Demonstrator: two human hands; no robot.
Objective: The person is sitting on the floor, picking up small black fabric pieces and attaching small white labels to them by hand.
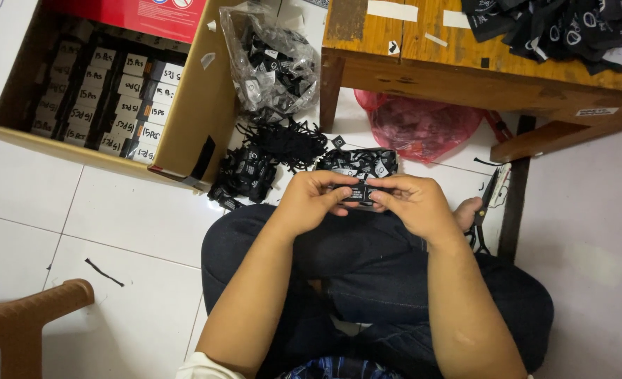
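White tile floor (pixel 114 217), cardboard box (pixel 205 105) well off beyond the left hand (pixel 314 200) — loose black labels (pixel 286 140) just past both. Left and right hand (pixel 412 203) pinch a small label stack (pixel 356 191) between closed fingertips, its long axis running hand to hand.

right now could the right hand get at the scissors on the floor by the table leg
Probably yes. The scissors lie on the tile just beside the right hand, with nothing lying between them. But that hand and the left hand both pinch a small stack of black labels, so its grip is occupied.
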